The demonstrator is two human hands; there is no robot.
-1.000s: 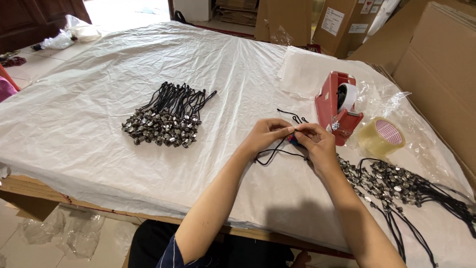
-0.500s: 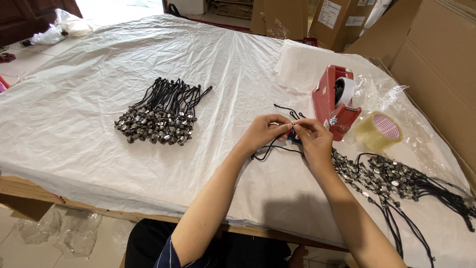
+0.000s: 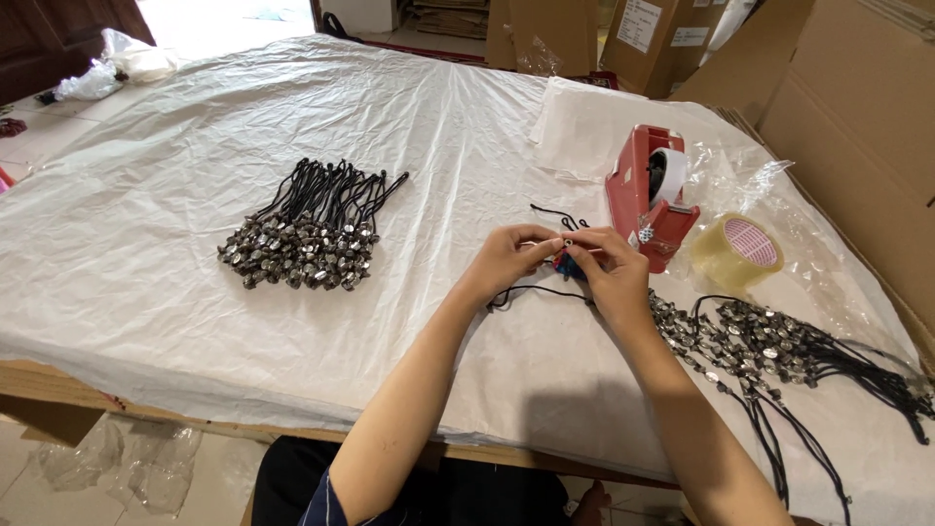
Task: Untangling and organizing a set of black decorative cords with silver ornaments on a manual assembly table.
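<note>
My left hand (image 3: 509,260) and my right hand (image 3: 611,271) meet over the middle of the table, fingertips pinched together on a thin black cord (image 3: 545,289) that trails down and back from them. A small blue and red bit shows between the fingers. A neat bundle of black cords with silvery beads (image 3: 310,237) lies to the left of my hands. A looser heap of the same beaded cords (image 3: 779,346) spreads out to the right, beside my right forearm.
A red tape dispenser (image 3: 651,198) stands just behind my right hand, with a roll of clear tape (image 3: 737,251) to its right. White plastic sheeting (image 3: 146,195) covers the table. Cardboard boxes (image 3: 857,117) line the right and far sides.
My hands stay pinched on the cord in the same spot; only the fingers shift slightly. The view has tilted a little.
</note>
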